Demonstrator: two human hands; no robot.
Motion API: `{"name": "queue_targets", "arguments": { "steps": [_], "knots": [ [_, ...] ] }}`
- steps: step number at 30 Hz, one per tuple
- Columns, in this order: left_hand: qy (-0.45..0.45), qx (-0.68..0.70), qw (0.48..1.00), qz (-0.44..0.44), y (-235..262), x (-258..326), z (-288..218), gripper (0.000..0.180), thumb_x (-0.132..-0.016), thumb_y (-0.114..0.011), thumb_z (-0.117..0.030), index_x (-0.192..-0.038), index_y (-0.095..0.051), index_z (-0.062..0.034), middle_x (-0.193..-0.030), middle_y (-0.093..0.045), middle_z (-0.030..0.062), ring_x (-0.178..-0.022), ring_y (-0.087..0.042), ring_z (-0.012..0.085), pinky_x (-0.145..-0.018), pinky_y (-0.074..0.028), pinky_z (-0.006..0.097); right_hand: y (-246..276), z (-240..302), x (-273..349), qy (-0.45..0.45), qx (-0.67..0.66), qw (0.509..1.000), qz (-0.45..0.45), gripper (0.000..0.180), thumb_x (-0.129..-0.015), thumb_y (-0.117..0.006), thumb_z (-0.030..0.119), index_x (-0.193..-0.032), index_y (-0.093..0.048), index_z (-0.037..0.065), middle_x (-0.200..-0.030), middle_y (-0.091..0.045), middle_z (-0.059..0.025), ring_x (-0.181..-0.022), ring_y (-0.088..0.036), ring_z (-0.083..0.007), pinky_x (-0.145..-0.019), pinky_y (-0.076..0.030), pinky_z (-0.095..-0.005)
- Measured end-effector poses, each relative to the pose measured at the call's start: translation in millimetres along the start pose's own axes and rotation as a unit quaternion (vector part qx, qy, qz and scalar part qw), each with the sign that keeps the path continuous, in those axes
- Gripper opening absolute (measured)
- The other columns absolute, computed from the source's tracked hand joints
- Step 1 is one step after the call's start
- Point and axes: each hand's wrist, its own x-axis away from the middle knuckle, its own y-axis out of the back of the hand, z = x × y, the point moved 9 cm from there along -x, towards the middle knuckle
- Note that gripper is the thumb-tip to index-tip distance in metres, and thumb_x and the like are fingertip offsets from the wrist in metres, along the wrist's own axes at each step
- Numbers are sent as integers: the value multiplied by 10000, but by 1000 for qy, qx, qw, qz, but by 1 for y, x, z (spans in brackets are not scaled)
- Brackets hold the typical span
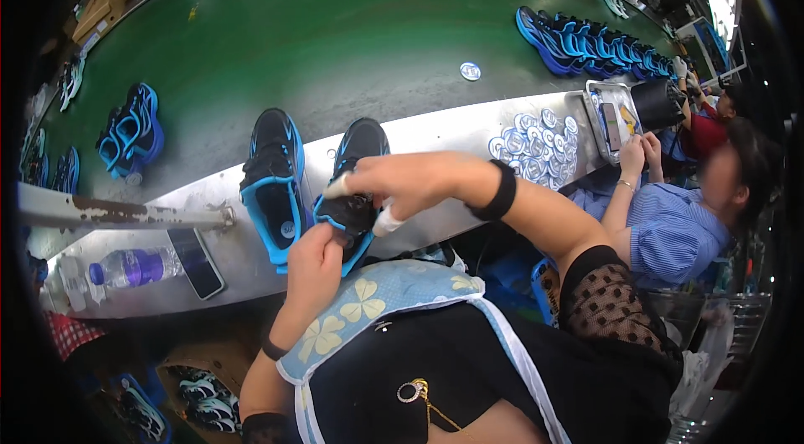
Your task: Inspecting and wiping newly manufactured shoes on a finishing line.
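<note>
A black and blue sports shoe (365,139) stands in front of me on the metal edge of the bench, toe pointing away. My right hand (400,184), with white tape on its fingertips, reaches over it from the right and grips it around the tongue and laces. At the collar, my left hand (316,264) is closed with its fingertips at the opening. Those fingertips are partly hidden, and whether they pinch anything small cannot be made out. The matching shoe (273,163) stands just left, untouched, with a round sticker inside on its insole.
Round white-and-blue stickers (536,145) lie piled to the right, before a metal tray (615,113). One sticker (470,71) lies on the green belt (368,17). Shoes (595,46) line the far right. A phone (197,264), bottle (138,267) and metal bar (126,211) are left. A co-worker (670,218) sits right.
</note>
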Motion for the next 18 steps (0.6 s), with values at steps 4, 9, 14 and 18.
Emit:
{"name": "queue_targets", "arguments": {
  "steps": [4,9,14,18],
  "knots": [
    [-41,3,999,-4,-5,3,-7,211,-816,-478,20,-928,-656,17,-847,-656,177,-758,-649,312,-681,-501,369,88,-124,70,-177,-41,951,-251,525,-808,-744,146,-1308,-586,126,-1104,-657,-88,-942,-635,-187,-798,-527,-309],
    [-37,-19,999,6,-6,1,-6,182,-800,-500,29,-903,-651,15,-842,-656,183,-772,-643,346,-676,-498,388,147,-288,203,-431,-17,808,-400,428,-815,-729,292,-1173,-672,64,-1115,-686,-165,-1042,-645,-256,-889,-493,-340],
    [-38,-56,998,-3,-6,2,-7,141,-778,-530,38,-865,-638,12,-820,-639,191,-766,-624,382,-659,-486,410,166,-322,182,-470,127,786,-380,611,-816,-740,262,-1361,-522,91,-998,-665,-194,-917,-653,-265,-824,-527,-366],
    [-39,-58,997,-13,-6,1,-4,115,-764,-543,35,-842,-625,13,-787,-615,190,-738,-606,390,-640,-472,422,147,-335,164,-609,169,709,-312,634,-764,-782,284,-1306,-545,57,-1162,-610,-263,-1103,-603,-397,-961,-480,-418]
  ]
}}
